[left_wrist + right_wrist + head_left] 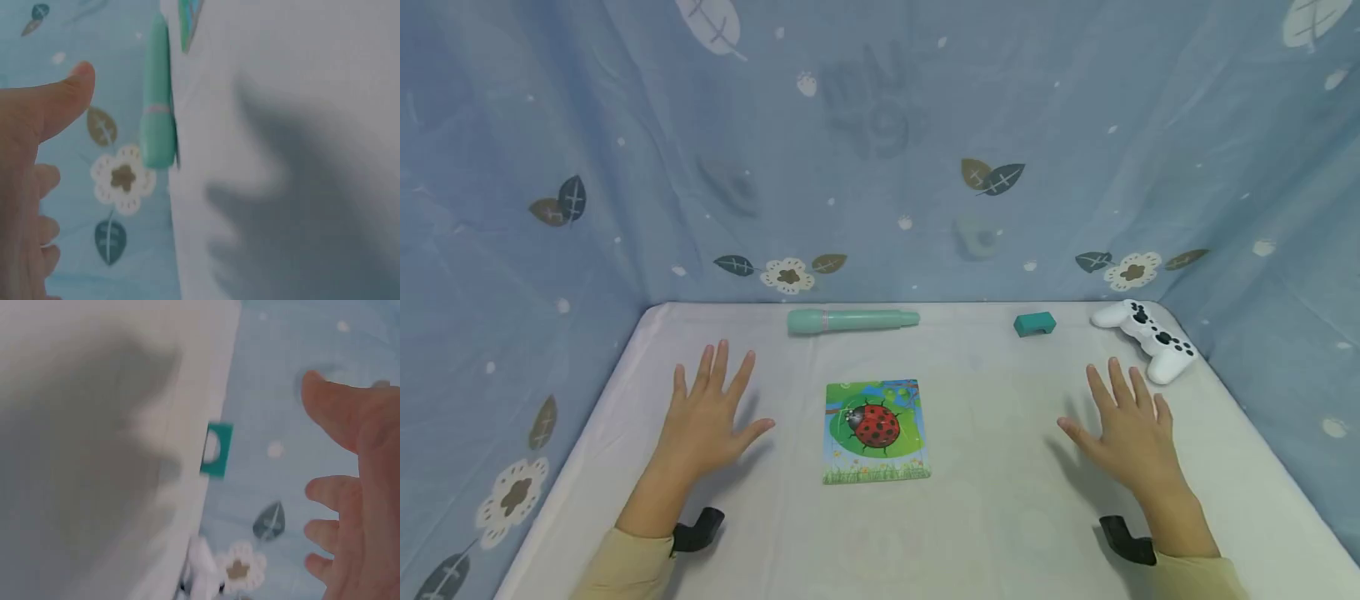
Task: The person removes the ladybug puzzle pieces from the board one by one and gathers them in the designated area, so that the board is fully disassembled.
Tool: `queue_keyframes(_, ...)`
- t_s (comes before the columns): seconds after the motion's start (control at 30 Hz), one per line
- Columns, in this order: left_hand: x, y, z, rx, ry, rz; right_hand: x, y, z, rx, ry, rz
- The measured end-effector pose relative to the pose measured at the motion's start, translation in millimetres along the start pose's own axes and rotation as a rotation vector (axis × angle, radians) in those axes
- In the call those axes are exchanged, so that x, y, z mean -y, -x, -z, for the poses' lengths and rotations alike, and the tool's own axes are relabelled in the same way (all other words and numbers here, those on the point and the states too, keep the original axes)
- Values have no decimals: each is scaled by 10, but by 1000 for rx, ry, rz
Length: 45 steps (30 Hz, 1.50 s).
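My left hand (703,421) hovers over the left part of the white table, fingers spread and holding nothing; its shadow falls beside it. Over the right part my right hand (1127,433) is likewise spread, with nothing in it. Between the two lies a flat square ladybug picture (875,429). Behind it rests a mint-green microphone-shaped stick (853,321), also seen past the thumb in the left wrist view. A teal arch-shaped block (1034,323) sits at the back right. Nearest the right fingertips is a white game controller (1146,337), partly cut off in the right wrist view.
A blue curtain (880,150) with leaf and flower prints rises behind the table (985,517) and along both sides. Black curved pieces, apparently the wrist camera mounts, stick out from under both wrists. Beige sleeves cover the forearms.
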State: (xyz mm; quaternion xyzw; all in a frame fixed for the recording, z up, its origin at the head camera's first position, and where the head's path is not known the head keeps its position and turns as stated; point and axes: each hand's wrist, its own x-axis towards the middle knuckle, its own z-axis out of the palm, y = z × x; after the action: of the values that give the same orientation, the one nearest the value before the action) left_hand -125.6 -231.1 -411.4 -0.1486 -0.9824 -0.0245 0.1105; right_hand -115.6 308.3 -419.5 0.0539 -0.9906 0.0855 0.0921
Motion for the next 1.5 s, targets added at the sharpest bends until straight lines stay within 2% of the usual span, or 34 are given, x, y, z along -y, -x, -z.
queue_keyframes(0.17, -198, -173, -98, -2, 79, -85, 273, -140, -121, -50, -79, 124)
queue_keyframes(0.27, -311, -260, -149, 10, 164, -137, 477, -228, -199, -53, -166, 192)
queue_keyframes(0.43, -485, -393, -260, 38, 342, -206, 824, -337, -281, 43, -333, 227)
queue_keyframes(0.57, -625, -493, -370, 101, 458, -207, 1085, -442, -336, 102, -433, 257)
queue_keyframes(0.7, -774, -591, -460, 168, 524, -205, 1316, -543, -420, 133, -500, 329)
queue_keyframes(0.83, -912, -689, -529, 204, 560, -240, 1494, -623, -516, 197, -553, 375)
queue_keyframes(0.97, -1000, -767, -615, 226, 573, -285, 1599, -713, -603, 246, -629, 367)
queue_keyframes(1.07, -1023, -790, -669, 247, 589, -305, 1638, -773, -696, 263, -645, 353)
queue_keyframes(1.3, -971, -793, -800, 248, 677, -304, 1622, -826, -852, 244, -608, 364)
queue_keyframes(1.5, -961, -764, -853, 220, 661, -303, 1548, -839, -956, 226, -590, 389)
